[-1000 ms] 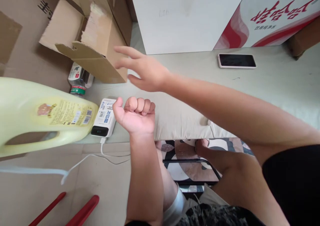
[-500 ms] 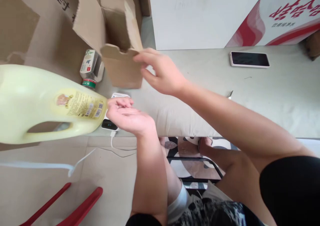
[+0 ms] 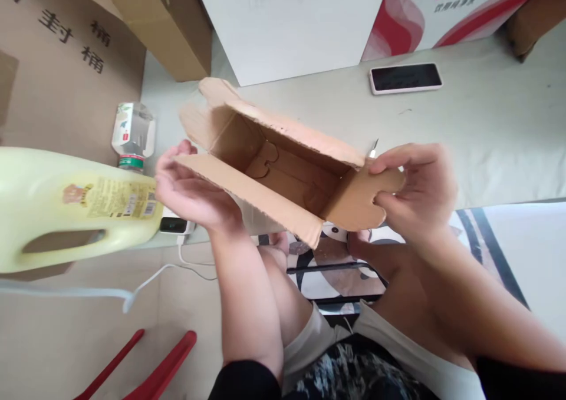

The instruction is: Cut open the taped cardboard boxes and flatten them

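Note:
A small open cardboard box (image 3: 305, 176) is held up over the table's near edge, its mouth facing me and its flaps spread. My right hand (image 3: 420, 182) pinches the notched end flap (image 3: 360, 197) between thumb and fingers. At the other end, my left hand (image 3: 190, 191) is against the outside of the near long flap, fingers curled round its corner; the box partly hides their contact. Beside the left hand are a pale yellow jug (image 3: 57, 205) with a handle and a clear bottle (image 3: 135, 132) with a green cap.
A phone (image 3: 405, 78) lies on the table (image 3: 481, 123), and a small blade (image 3: 374, 148) sits behind the box. White cartons (image 3: 296, 23) and brown cardboard (image 3: 177, 35) stand at the back. A white device (image 3: 174, 226) with a cable is near the jug. Red bars (image 3: 163, 364) show below.
My right hand has pulled the small box away from the brown cardboard at the back left, towards me and to the right. My left hand has moved left and now meets the box.

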`<state>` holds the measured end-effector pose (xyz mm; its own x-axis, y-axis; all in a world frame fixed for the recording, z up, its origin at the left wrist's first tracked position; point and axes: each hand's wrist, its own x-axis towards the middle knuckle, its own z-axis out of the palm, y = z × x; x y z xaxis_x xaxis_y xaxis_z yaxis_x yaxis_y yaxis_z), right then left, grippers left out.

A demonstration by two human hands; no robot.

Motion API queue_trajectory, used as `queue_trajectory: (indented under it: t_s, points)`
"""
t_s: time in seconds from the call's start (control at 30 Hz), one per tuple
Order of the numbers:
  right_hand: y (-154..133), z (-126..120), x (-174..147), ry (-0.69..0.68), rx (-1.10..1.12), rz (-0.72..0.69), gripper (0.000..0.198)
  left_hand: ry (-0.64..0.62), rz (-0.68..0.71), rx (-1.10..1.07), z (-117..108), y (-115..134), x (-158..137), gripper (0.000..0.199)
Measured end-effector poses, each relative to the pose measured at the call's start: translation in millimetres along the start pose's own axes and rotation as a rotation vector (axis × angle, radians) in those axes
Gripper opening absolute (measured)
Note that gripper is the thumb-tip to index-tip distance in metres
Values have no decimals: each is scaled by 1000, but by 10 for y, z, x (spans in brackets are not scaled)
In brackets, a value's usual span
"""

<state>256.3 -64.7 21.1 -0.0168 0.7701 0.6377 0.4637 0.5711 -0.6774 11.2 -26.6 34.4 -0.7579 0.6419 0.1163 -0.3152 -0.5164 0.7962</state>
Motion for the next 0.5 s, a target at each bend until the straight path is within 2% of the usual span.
queue_trajectory:
  t_s: [0.07,0.13,0.27,0.43,0.5]
  points:
    - [25,-6,-7,-26,-14,-75,37,-174,-71,-43,21,-56,-40,45]
    - [48,-17,-20,-31,0,-101,34,-262,-92,-37,30,-100,-76,47]
    - [114,-63,-93,-18,51,-20,34,-253,11,-8,49,-166,-120,53]
    - [266,-67,-156,-28,85,40,53,-261,158,140,38,-237,-136,83]
    - [317,-41,-159,-10,37,41,54,-283,224,198,15,-267,-145,85]
